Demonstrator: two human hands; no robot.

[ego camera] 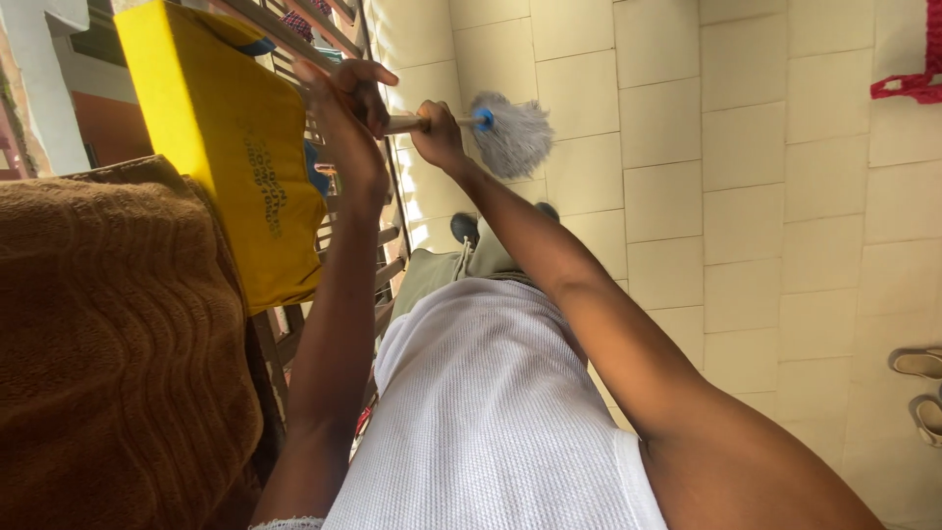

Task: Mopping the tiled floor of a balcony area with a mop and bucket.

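1. Fingers of the left hand are curling shut around the pale wooden handle of a mop, near the handle's visible end.
2. Fingers of the right hand are also wrapping closed on the same handle, just beside the left hand and closer to the mop's head; they are mostly hiding behind the back of the hand.
3. Most of the handle is lying hidden inside the two grips; only short lengths are showing, between the hands and beyond the right hand.
4. A blue plastic collar is joining the handle to the fluffy grey-white stringy mop head, which is sitting just past the right hand's knuckles, over the cream tiled floor.
5. Whether the mop head is touching the tiles is hard to make out.
6. A white waffle-knit shirt is blocking the lower body; one dark shoe is peeking out beyond it.
7. A yellow fabric bag with dark printing is hanging on a wooden slatted rack, just beside the left forearm.
8. A brown ribbed towel is filling the left edge, cut off by the frame.
9. Pale sandals are lying at the right edge, partly cut off.
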